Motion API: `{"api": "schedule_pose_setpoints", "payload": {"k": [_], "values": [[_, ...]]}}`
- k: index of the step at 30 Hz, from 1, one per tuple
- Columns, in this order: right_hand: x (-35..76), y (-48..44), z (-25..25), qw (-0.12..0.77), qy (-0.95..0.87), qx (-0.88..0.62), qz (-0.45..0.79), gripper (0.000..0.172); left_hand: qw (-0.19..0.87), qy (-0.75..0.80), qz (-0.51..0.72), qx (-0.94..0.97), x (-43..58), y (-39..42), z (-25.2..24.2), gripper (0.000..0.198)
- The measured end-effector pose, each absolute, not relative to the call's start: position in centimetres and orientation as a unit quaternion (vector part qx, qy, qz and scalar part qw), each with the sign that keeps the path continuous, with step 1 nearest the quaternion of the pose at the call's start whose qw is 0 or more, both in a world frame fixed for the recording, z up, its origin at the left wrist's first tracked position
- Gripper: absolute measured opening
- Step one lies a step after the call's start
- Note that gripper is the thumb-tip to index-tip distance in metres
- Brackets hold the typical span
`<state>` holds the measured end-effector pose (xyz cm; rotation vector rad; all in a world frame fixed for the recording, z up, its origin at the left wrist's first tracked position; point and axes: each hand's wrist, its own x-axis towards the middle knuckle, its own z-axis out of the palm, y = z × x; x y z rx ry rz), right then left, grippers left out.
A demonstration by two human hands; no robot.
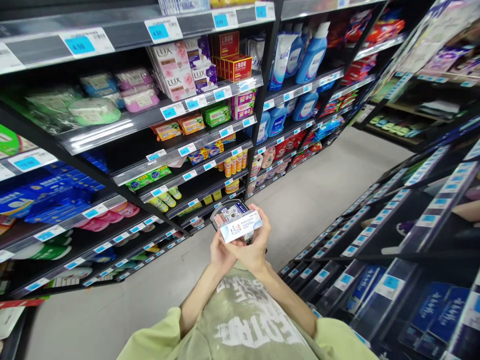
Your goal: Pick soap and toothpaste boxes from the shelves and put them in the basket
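Both hands are together near the middle of the head view, around a small white and light-blue box (242,226) with printed text on its face. My right hand (258,245) has its fingers wrapped round the box's right end and underside. On the left, my left hand (222,254) holds the lower left edge of the same box. Just beyond the box is a dark basket (216,216) with several packages in it, partly hidden by the box and hands.
Shelves with price tags carry soap boxes (174,70), soap dishes (138,95) and blue detergent bottles (312,55) on the left and ahead. More shelving (397,280) lines the right. Grey aisle floor (322,185) runs between them.
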<state>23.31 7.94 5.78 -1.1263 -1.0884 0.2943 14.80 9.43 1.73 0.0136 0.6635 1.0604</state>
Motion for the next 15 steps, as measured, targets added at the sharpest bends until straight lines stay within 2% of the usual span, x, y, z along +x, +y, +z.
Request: {"api": "schedule_pose_setpoints", "payload": {"k": [15], "values": [[23.29,7.79,5.99,0.693,-0.488,-0.515,0.132,0.105,0.805,0.292,0.516,0.019,14.94,9.36,1.89,0.032]]}}
